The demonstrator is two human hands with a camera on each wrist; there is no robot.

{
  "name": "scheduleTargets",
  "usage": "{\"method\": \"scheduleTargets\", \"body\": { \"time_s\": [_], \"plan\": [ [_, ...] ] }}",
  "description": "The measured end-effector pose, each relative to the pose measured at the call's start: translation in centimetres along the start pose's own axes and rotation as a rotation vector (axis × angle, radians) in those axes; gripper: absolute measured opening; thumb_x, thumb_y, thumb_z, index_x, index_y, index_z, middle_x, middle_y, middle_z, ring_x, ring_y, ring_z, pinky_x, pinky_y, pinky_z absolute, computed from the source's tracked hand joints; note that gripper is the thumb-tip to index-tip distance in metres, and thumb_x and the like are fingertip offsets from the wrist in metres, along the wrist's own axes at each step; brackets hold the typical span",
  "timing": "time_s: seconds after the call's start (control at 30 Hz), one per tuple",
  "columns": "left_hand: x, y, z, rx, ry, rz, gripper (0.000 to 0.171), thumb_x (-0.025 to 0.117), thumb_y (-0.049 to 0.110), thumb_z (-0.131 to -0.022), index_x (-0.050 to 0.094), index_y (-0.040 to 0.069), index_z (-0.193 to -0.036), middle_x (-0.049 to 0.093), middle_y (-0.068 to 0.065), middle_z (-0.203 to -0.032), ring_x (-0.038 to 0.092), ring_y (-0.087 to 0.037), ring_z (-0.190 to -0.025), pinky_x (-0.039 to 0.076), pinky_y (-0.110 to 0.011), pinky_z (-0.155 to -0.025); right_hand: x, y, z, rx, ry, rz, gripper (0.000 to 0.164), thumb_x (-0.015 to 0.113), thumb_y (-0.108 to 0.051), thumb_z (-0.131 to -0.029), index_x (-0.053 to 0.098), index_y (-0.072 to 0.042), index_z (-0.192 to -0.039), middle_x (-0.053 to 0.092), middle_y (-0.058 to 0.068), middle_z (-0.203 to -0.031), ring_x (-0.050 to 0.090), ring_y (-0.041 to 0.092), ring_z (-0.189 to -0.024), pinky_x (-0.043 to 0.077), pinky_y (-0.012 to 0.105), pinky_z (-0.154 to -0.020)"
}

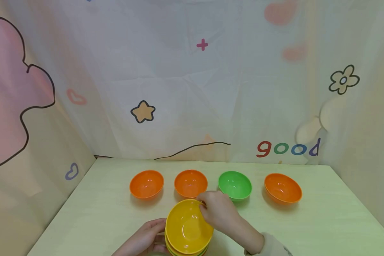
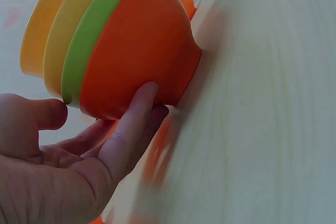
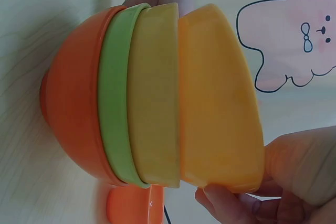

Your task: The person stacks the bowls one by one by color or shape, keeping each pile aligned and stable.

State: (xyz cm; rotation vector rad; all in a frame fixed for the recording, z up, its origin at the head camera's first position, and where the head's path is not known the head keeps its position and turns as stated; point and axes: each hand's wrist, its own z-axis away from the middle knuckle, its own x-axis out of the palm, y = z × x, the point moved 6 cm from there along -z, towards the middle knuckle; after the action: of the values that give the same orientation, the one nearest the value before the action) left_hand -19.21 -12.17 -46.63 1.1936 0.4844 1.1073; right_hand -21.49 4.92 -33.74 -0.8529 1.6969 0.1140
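Pinching the tilted top yellow bowl (image 1: 189,229) with my right hand (image 1: 220,210), left hand (image 1: 149,233) unclenched against the stack (image 2: 139,45), I judge nesting or separation underway; next move calls for steady bracing.

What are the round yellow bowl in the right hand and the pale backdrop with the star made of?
The round yellow bowl: probably hard plastic, glossy, because bright reflections show inside; glazed ceramic can't be ruled out.
The pale backdrop with the star: likely thin, matte cloth, since it has creases and folds, though plastic sheeting is possible.
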Motion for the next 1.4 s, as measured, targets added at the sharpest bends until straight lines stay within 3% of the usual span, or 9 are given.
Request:
{"method": "scheduleTargets", "body": {
  "time_s": [0.33, 1.4],
  "plan": [
    [0.0, -0.1, 0.0, 0.011, -0.018, 0.019, 0.045, 0.042, 0.034, -0.096, 0.047, 0.003, -0.128, 0.058, -0.012, -0.115, 0.058, -0.032, -0.095, 0.051, -0.041, -0.079, 0.9, 0.2, -0.2, 0.019, -0.039, -0.002, 0.010, 0.064, -0.003, -0.076, 0.067, -0.009, -0.082, 0.057, -0.005, -0.068, 0.042, 0.007, -0.055, 0.039, 0.019, -0.049],
    [-0.1, -0.2, -0.1, 0.035, -0.020, 0.027, 0.046, 0.044, 0.035, -0.095, 0.047, 0.002, -0.128, 0.059, -0.013, -0.113, 0.059, -0.031, -0.094, 0.052, -0.043, -0.078, 1.7, 0.6, -0.3, 0.015, -0.029, -0.009, 0.012, 0.067, -0.006, -0.074, 0.070, -0.013, -0.083, 0.054, -0.008, -0.067, 0.042, 0.006, -0.059, 0.039, 0.018, -0.049]
  ]
}}
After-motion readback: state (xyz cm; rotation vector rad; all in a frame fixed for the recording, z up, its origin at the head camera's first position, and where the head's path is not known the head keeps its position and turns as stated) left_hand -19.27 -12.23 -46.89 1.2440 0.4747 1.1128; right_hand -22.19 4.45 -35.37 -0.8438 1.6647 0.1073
